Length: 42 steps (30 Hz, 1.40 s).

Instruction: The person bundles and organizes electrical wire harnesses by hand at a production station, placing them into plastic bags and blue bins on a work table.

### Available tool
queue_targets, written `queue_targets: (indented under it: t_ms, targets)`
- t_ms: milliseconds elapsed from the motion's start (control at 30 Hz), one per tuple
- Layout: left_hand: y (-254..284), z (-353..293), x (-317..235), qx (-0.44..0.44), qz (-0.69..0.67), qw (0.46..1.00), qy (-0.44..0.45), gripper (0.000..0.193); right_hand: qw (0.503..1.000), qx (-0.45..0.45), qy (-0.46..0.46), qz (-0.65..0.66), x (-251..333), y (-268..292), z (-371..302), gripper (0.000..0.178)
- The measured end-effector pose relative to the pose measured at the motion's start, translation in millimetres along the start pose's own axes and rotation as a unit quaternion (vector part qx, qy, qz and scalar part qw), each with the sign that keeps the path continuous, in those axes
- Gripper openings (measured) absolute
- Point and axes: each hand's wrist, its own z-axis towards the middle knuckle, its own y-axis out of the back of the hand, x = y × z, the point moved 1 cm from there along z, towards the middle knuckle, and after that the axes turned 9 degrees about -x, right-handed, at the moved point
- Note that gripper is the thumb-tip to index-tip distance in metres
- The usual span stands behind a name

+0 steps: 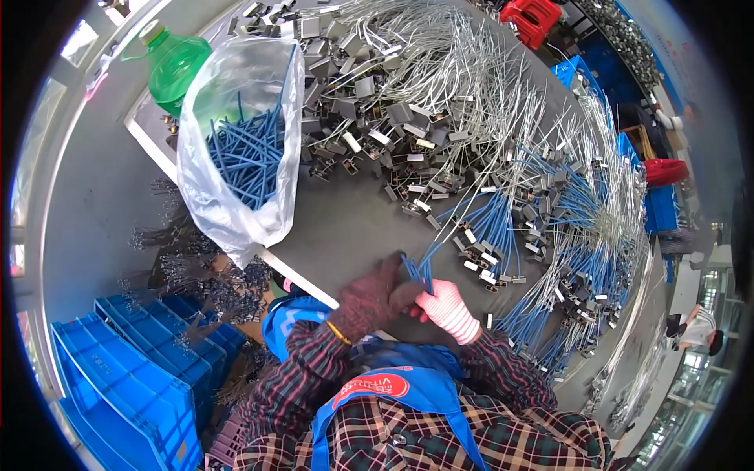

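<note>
My left hand [369, 302], in a dark maroon glove, is closed round a few thin blue tubes [419, 269] at the table's near edge. My right hand [446, 306], in a white glove with red stripes, pinches the same tubes from the right. The fingertips partly hide each other, so how the tubes are split between the hands is unclear. Just beyond and to the right lie dark grey block-shaped parts with blue-sleeved leads [495, 224]. A clear plastic bag [271, 224] stands open at the left, with many loose blue tubes [247, 157] inside.
Grey blocks [400, 114] with long bare silver wires [440, 47] are heaped along the far side. A green bottle [174, 67] stands behind the bag. Blue crates [133, 377] are stacked at the lower left, below the table's white edge [298, 279]. Red objects [531, 22] sit far right.
</note>
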Motion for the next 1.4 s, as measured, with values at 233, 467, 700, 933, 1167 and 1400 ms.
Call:
queue_targets:
  t_ms: [233,467,700,933,1167,1400]
  targets:
    - [-12,114,-4,-0.196,0.091,0.976,0.006,0.033,0.998,-0.069,-0.002,0.007,14,27,15,0.029]
    - [2,108,-11,-0.287,0.071,0.954,-0.056,0.022,0.997,-0.039,0.030,0.067,39,48,31,0.026]
    - [9,43,20,-0.261,-0.009,0.955,-0.139,0.020,0.983,-0.027,0.027,0.181,39,48,35,0.027]
    - [3,-37,23,-0.212,0.053,0.968,-0.125,0.014,0.926,-0.020,0.053,0.372,43,-31,36,0.024]
    - [15,-126,36,-0.191,0.157,0.969,-0.003,0.018,0.904,0.016,-0.020,0.428,5,-63,33,0.021]
    - [73,-232,114,0.060,-0.197,0.946,0.249,0.018,0.949,-0.024,0.059,0.310,29,-31,61,0.025]
